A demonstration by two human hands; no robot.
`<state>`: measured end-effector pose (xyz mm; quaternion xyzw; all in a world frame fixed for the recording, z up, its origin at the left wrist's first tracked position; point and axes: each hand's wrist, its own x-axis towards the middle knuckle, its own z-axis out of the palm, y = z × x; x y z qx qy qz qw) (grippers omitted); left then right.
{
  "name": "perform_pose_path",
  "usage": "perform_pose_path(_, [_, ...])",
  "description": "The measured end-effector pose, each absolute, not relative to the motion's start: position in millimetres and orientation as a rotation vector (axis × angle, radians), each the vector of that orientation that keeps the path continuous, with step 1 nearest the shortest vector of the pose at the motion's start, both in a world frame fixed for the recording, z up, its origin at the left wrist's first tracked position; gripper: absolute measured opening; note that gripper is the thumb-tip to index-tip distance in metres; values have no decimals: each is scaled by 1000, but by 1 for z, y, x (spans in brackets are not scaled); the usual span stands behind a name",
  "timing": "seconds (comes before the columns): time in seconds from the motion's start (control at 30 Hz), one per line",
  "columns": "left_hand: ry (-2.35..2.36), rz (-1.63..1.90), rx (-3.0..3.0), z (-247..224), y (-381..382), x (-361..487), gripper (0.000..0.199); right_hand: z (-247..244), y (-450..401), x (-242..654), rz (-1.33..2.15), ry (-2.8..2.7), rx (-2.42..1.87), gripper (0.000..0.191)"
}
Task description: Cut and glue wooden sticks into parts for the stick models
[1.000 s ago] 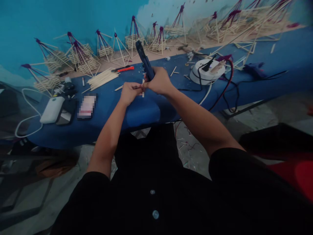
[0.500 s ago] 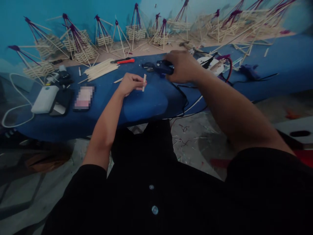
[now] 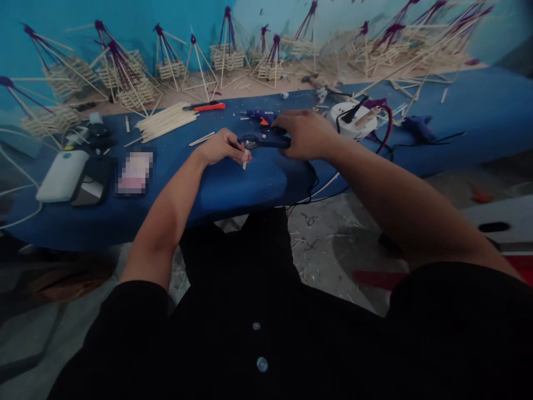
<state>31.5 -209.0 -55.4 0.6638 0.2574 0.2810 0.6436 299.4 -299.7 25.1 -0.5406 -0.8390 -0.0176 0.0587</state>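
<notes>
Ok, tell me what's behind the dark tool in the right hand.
Just behind the dark tool lies a blue-and-orange glue gun; farther back stand stick structures with purple tops. Anything under the right hand is covered and cannot be seen.

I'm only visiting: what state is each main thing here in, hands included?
Left hand: pinching a wood piece
Wood piece: held, lower end showing
Right hand: closed on a dark tool
Dark tool: held, ringed end near the wood piece
Blue tool: cannot tell whether held
Stick pile: loose, lying flat
Knife: lying by the pile
Phone: face up, screen pixelated
Frames: mostly upright
</notes>
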Motion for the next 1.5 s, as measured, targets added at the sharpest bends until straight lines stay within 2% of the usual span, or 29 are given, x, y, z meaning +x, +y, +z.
perform_pose_path(0.13, [600, 620, 1495, -54, -211, 34, 32, 28, -301, 293, -83, -2547, -1644, 65])
perform_pose_path(0.37, [633, 599, 1650, -49, -209, 33, 26, 29, -300, 290, -109, -2542, -1640, 56])
perform_pose_path(0.57, [581, 584, 1683, -50, -202, 32, 32, 29, -303, 286, -199, -2515, -1733, 48])
perform_pose_path(0.97, [611, 558, 1520, -55, -198, 31, 23, 25, -297, 280, -233, -2468, -1896, 30])
perform_pose_path(1.1, [628, 620, 1430, -57, -192, 29, 25, 28, -283, 278, -163, -2433, -1829, 32])
perform_pose_path(1.5, [632, 714, 1316, -59, -185, 27, 34, 45, -250, 266, -260, -2447, -1775, 28])
